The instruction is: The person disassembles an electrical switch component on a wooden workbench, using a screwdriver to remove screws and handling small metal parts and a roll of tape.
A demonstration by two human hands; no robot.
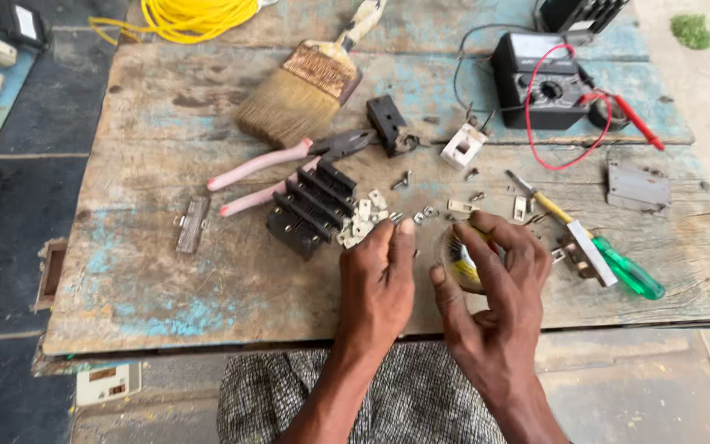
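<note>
The right hand curls round a small yellow roll; the left hand, fingers together, rests flat beside it, near little metal bits.

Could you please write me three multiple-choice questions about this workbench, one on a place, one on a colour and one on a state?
1. Where does the paintbrush lie?
A. at the far side of the wooden table, beyond the pliers
B. on the person's lap
C. under the meter

2. What colour is the screwdriver handle?
A. yellow
B. green
C. black

3. What is the right hand doing?
A. resting flat and empty on the table
B. gripping the pliers
C. holding a small round roll

Answers:
1 A, the brush lies near the table's far edge, past the pink-handled pliers.
2 B, the handle at the right is clear green.
3 C, the fingers curl around the roll, while the left hand lies beside it near the small metal parts.
</note>
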